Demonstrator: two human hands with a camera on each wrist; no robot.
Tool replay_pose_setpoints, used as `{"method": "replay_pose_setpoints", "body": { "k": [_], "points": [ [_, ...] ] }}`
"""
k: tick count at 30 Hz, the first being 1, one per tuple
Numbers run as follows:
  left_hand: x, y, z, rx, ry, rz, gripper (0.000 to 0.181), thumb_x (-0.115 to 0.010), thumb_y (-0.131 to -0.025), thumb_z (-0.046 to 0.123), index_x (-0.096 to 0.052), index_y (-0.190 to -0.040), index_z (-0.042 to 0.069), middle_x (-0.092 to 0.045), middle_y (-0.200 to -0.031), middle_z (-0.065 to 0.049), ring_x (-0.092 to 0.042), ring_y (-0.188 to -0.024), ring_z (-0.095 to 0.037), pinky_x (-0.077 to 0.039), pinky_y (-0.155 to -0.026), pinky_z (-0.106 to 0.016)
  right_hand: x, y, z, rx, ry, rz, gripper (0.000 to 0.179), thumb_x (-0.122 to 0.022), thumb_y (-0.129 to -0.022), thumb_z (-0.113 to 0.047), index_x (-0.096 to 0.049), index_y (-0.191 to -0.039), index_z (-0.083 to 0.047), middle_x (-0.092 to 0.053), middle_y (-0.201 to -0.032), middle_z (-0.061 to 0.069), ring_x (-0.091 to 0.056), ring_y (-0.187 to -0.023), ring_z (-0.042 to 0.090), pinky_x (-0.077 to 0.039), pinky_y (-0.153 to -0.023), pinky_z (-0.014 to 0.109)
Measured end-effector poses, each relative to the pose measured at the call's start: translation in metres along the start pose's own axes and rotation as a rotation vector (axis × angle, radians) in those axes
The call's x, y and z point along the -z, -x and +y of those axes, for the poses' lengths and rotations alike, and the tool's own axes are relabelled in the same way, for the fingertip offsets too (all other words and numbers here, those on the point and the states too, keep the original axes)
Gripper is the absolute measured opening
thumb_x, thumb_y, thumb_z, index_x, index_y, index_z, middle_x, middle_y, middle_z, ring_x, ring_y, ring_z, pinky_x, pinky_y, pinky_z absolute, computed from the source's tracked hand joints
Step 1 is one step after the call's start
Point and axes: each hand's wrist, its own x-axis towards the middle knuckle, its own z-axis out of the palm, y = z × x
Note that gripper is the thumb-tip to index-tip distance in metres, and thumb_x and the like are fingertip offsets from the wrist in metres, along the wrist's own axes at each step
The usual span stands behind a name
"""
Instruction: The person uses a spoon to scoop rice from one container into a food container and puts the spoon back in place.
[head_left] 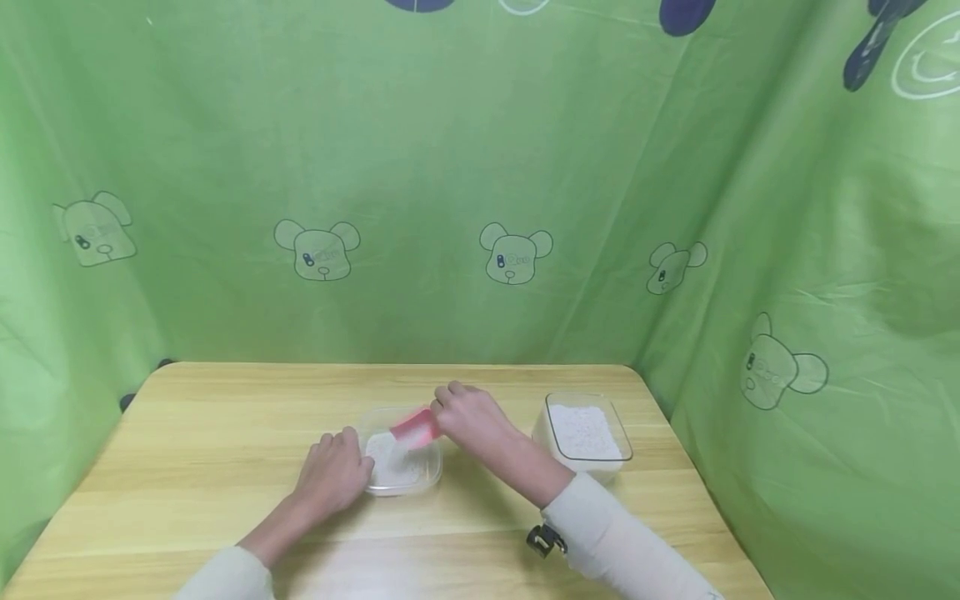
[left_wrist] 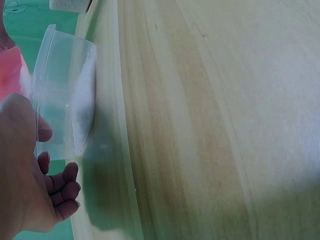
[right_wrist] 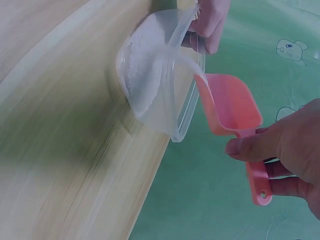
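Observation:
A clear plastic container (head_left: 429, 481) stands on the table, a layer of white powder (left_wrist: 84, 102) in its bottom. My left hand (head_left: 335, 472) grips its rim at the left side, thumb and forefinger on the wall and the other fingers curled outside. Over the container, my right hand (head_left: 471, 419) holds a pink scoop (right_wrist: 235, 107) by its handle. The scoop is tilted, and white powder streams from its lip into the container. To the right of the right hand is a larger clear box (head_left: 551, 448), filled high with white powder.
Pale wooden table (head_left: 187, 450) under everything, its far edge close to a green curtain (head_left: 420, 317) printed with bear heads. The curtain also closes in the left and right sides. A black clip-like thing (head_left: 546, 540) sits by the right sleeve.

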Motion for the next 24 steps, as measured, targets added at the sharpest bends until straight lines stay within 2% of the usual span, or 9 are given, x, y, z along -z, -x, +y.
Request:
{"method": "replay_pose_setpoints", "body": {
  "k": [7,10,17,24],
  "points": [
    [0.000,0.000,0.000,0.014,0.011,-0.008,0.023,-0.058,-0.094,0.027,-0.052,-0.088,0.005,-0.048,-0.076,-0.006,-0.044,-0.074,-0.023,-0.036,-0.070,-0.035,0.000,0.002,0.000,0.006,0.054,0.115,0.010,-0.080,-0.085,-0.006,-0.078,-0.093,-0.012,-0.072,-0.087,-0.001,-0.066,-0.077,0.011,-0.057,-0.069,0.018],
    [-0.001,0.000,-0.001,0.013,0.010,-0.012,0.024,-0.058,-0.094,0.027,-0.052,-0.088,0.005,-0.049,-0.076,-0.006,-0.045,-0.075,-0.023,-0.037,-0.070,-0.036,0.000,0.004,0.000,0.007,0.069,0.141,0.008,-0.080,-0.085,-0.007,-0.077,-0.091,-0.012,-0.072,-0.087,0.000,-0.069,-0.078,0.012,-0.059,-0.072,0.021],
    [-0.002,0.001,-0.001,0.014,0.005,-0.007,0.024,-0.058,-0.094,0.026,-0.052,-0.088,0.004,-0.048,-0.076,-0.006,-0.044,-0.076,-0.024,-0.038,-0.071,-0.037,0.000,0.012,0.005,0.005,0.081,0.115,0.014,-0.082,-0.086,-0.017,-0.077,-0.097,-0.011,-0.075,-0.091,0.002,-0.071,-0.083,0.013,-0.060,-0.078,0.022],
    [-0.002,0.000,-0.001,0.013,0.006,-0.014,0.025,-0.058,-0.094,0.028,-0.052,-0.090,0.004,-0.049,-0.077,-0.006,-0.044,-0.077,-0.023,-0.038,-0.072,-0.037,0.002,0.020,0.011,-0.004,0.090,0.125,0.014,-0.082,-0.086,-0.014,-0.076,-0.097,-0.010,-0.075,-0.091,0.003,-0.072,-0.085,0.014,-0.061,-0.080,0.023]
  ]
}}
